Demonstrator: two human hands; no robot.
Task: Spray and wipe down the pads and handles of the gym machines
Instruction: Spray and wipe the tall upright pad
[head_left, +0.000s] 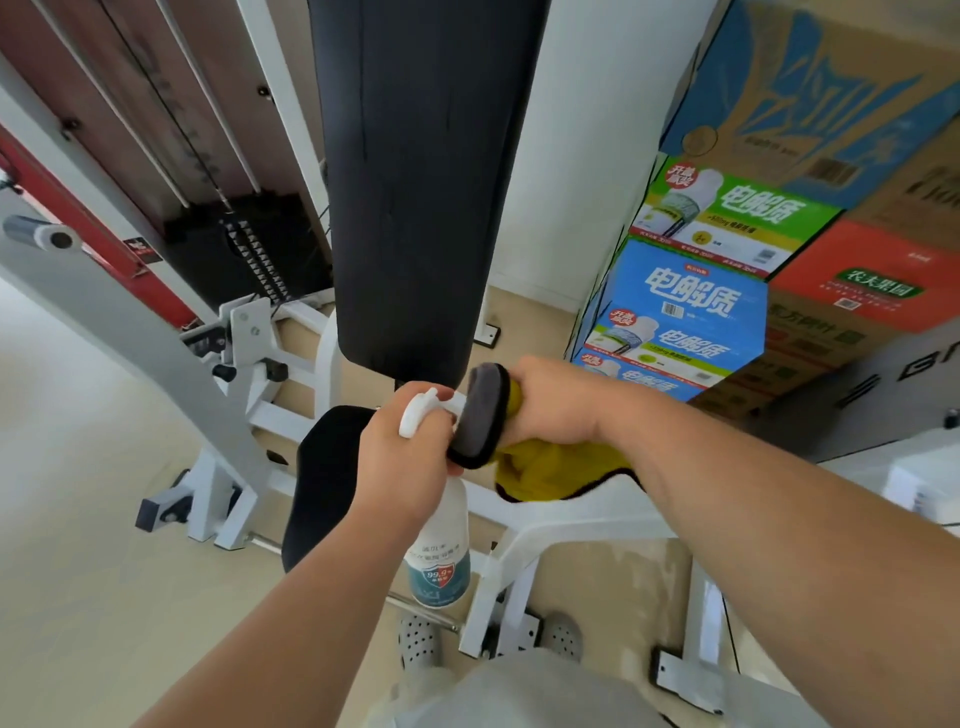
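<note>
Left hand (402, 457): fingers curled round the neck and trigger head of a white spray bottle (441, 551), held upright with the body hanging below the fist. The nozzle points right, at or against the cloth; contact cannot be confirmed. The bottle label carries a shield mark reading "99.9"; the remaining print is too small to read.

Right hand (553, 408): closed in a fist round a bunched cloth (480, 421). A grey face with black edging is folded out toward the nozzle, and a yellow face hangs below the wrist.

Both hands are just in front of the lower end of the black back pad (426, 182), which stands upright on the machine. The black seat pad (319, 478) lies below and left of the hands, partly covered by the left forearm. The white machine frame (540, 530) runs beneath both arms, and a weight stack (260, 254) stands behind it to the left.

To the right, stacked cartons: a green carton (727, 223) and a blue carton (685, 301), both printed "电解质", and an orange carton (872, 280) printed "农夫果园". Other carton print is blurred.

Grey perforated clogs (418, 642) show on the floor at the bottom edge.
</note>
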